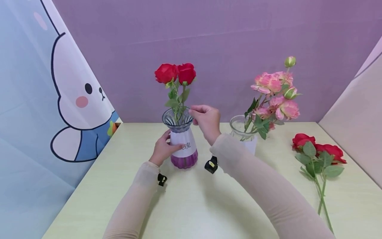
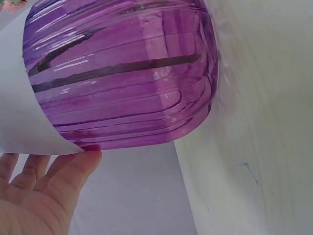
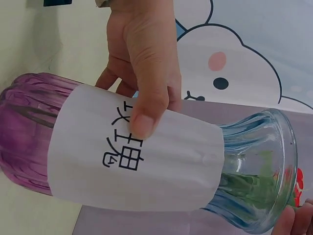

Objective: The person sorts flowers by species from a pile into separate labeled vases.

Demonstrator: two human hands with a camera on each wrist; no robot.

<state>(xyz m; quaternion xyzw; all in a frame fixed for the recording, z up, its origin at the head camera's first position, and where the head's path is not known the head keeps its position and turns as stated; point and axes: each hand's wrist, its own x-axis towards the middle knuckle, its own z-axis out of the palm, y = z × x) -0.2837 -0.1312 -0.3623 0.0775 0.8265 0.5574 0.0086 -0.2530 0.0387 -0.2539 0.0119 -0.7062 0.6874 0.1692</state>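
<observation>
Two red roses (image 1: 175, 73) stand upright in a glass vase (image 1: 184, 161) with a purple base, a white paper label and a clear flared rim. My left hand (image 1: 164, 148) grips the vase round its label, thumb across the front. Dark stems show through the purple glass (image 2: 132, 73) in the left wrist view. At the right side of the rim, my right hand (image 1: 206, 120) pinches a green bit of the rose between thumb and forefinger. Only its fingertips (image 3: 286, 223) show at the corner of the right wrist view, beside the vase's rim (image 3: 286, 161).
To the right, a second glass vase (image 1: 238, 124) holds pink flowers (image 1: 273, 96) leaning right, partly behind my right forearm. Two more red roses (image 1: 319, 149) lie with crossed stems on the table (image 1: 191, 209) at the right. A purple backdrop (image 1: 223, 43) rises behind.
</observation>
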